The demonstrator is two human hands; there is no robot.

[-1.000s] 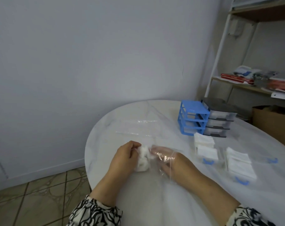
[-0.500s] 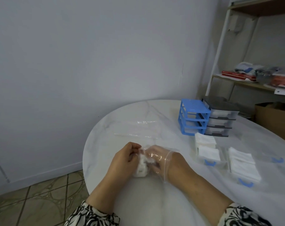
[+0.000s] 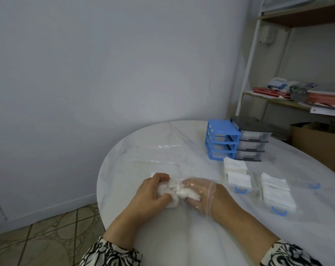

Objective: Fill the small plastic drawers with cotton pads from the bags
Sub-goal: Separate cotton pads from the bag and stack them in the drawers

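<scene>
My left hand (image 3: 152, 191) grips the closed end of a clear plastic bag of cotton pads (image 3: 174, 192) on the white table (image 3: 182, 237). My right hand (image 3: 201, 194) is pushed inside the bag, its fingers closed around the white pads. To the right, two clear drawers with blue handles lie pulled out: one (image 3: 237, 179) piled with pads, the other (image 3: 276, 191) also full. A third clear drawer (image 3: 306, 184) sits further right. Behind them stand a blue drawer frame (image 3: 221, 140) and a grey drawer unit (image 3: 252, 142).
An empty clear bag (image 3: 159, 152) lies flat on the table beyond my hands. A shelf rack (image 3: 297, 96) with papers and a cardboard box (image 3: 320, 144) stand at the right. The table edge curves close to the wall on the left.
My right hand has gone deeper into the bag and closed on the pads. My left hand has tightened on the bag's end and shifted slightly.
</scene>
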